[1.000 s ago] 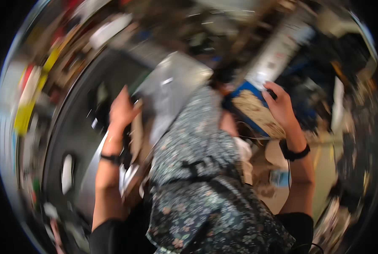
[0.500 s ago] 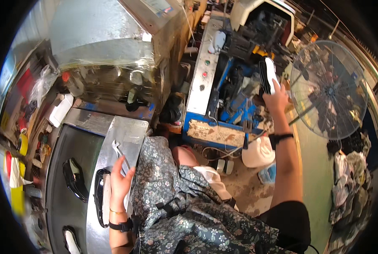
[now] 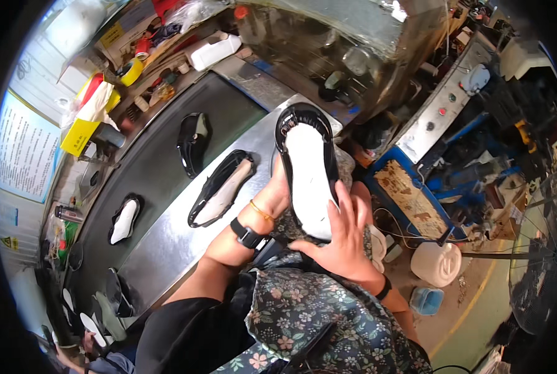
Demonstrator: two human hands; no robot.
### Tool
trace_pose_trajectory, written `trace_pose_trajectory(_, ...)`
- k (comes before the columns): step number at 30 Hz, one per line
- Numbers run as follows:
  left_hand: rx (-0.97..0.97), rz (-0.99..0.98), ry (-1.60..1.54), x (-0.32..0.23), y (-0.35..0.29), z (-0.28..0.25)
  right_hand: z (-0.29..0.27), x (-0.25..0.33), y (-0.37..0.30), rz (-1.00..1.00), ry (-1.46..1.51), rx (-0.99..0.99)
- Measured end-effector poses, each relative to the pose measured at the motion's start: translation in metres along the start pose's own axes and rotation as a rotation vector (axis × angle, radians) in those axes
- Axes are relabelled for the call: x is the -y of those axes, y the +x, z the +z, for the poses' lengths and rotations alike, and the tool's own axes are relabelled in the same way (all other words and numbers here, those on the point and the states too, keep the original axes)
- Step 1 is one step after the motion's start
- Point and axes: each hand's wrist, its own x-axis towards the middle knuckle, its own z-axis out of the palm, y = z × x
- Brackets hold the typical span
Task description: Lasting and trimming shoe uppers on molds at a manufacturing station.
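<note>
A black ballet flat (image 3: pixel 310 177) with a white insole is held up before me, toe pointing away. My left hand (image 3: pixel 277 193) grips it from beneath and the left side, most of its fingers hidden behind the shoe. At the heel, the spread fingers of my right hand (image 3: pixel 347 240) touch the shoe's right edge and insole, with the thumb sticking out to the left. Another black flat (image 3: pixel 223 188) with a pale insole lies on the metal ledge (image 3: pixel 157 265), left of my left wrist.
Black shoes, one being a flat with a white insole (image 3: pixel 125 218), rest on the dark belt (image 3: pixel 160 171). A co-worker's hand (image 3: pixel 89 341) shows at lower left. Right stand a blue-framed machine (image 3: pixel 412 196), a white jug (image 3: pixel 436 263) and a fan (image 3: pixel 534 268).
My view has swung left. The shoe has come from the machine on the right to in front of me, and the left hand now holds it. The wrench at my left hand is out of sight.
</note>
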Motion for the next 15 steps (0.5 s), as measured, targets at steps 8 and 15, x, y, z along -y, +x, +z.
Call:
trace_pose_trajectory(8,0.149,0.077,1.466,0.005,-0.03,-0.035,-0.03,-0.051,0.013,1.009,1.258,0.596)
trace_pose_trajectory(15,-0.333,0.907,1.662,-0.058,-0.07,-0.152,0.02,-0.063,-0.035,1.21,1.692,0.21)
